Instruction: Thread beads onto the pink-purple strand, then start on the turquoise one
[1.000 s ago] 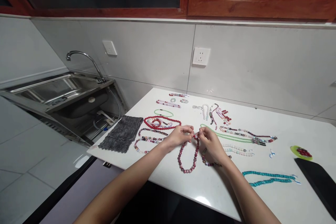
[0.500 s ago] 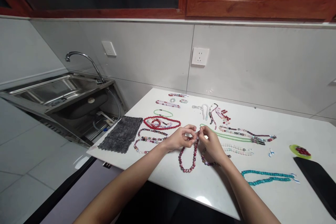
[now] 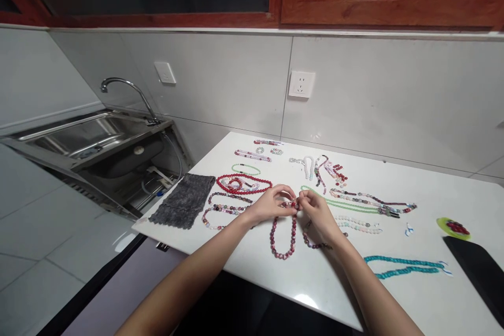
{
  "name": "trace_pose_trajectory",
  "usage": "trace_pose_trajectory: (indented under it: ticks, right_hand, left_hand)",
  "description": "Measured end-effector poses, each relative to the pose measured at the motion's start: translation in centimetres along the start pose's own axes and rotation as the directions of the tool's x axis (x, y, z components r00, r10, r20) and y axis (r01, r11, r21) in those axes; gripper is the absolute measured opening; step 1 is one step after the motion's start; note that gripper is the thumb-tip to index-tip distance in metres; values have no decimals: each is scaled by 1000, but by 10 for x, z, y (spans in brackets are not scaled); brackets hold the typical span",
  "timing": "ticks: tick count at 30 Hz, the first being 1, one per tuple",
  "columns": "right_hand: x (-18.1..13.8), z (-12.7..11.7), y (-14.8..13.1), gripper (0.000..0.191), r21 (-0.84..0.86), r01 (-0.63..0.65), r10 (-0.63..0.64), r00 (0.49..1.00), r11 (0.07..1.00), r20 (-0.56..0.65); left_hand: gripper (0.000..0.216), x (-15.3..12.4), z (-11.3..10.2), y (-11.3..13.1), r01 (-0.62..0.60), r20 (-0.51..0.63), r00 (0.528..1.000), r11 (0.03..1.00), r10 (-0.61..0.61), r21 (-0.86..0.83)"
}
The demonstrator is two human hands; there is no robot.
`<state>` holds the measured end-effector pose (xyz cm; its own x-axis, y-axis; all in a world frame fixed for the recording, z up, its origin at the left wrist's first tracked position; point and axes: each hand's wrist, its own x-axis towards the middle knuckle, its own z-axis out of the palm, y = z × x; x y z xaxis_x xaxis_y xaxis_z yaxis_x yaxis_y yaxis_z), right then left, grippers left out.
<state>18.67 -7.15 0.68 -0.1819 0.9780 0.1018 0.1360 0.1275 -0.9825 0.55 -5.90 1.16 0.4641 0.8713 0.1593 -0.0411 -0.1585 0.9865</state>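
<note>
A dark red bead necklace (image 3: 282, 255) hangs in a loop from my fingers, its lower curve near or on the white tabletop. My left hand (image 3: 271, 203) is closed on the upper end of that strand, some red beads showing under its fingers. Right beside it, my right hand (image 3: 318, 211) pinches at the strand's end; the exact spot is hidden by the fingertips. Under my right wrist lies a dark multicoloured bead strand (image 3: 311, 244). Left of my left hand are a bright red bead necklace (image 3: 244, 192) and several mixed-colour strands (image 3: 228, 208).
A grey cloth (image 3: 183, 202) covers the table's left end, beside a steel sink (image 3: 90, 134). On the right lie a turquoise bead strand (image 3: 409, 261), a green dish (image 3: 443, 227) of red beads and a black flat object (image 3: 474, 273). Light green strands (image 3: 346, 206) lie behind my right hand.
My left hand's fingers have curled down over the strand, and red beads now show beneath them. My right hand stays close by, almost unmoved. The view has shifted slightly.
</note>
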Motion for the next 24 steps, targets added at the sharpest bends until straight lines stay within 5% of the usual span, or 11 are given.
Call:
trace_pose_trajectory:
  ticks: [6, 24]
  right_hand:
    - [-1, -2, -2, 15, 9, -11, 11, 1000, 1000, 13]
    - [0, 0, -3, 19, 4, -17, 17, 1000, 1000, 17]
  left_hand:
    - [30, -2, 3, -1, -101, -23, 994, 983, 105, 151]
    - [16, -5, 4, 5, -116, -141, 976, 944, 166, 307]
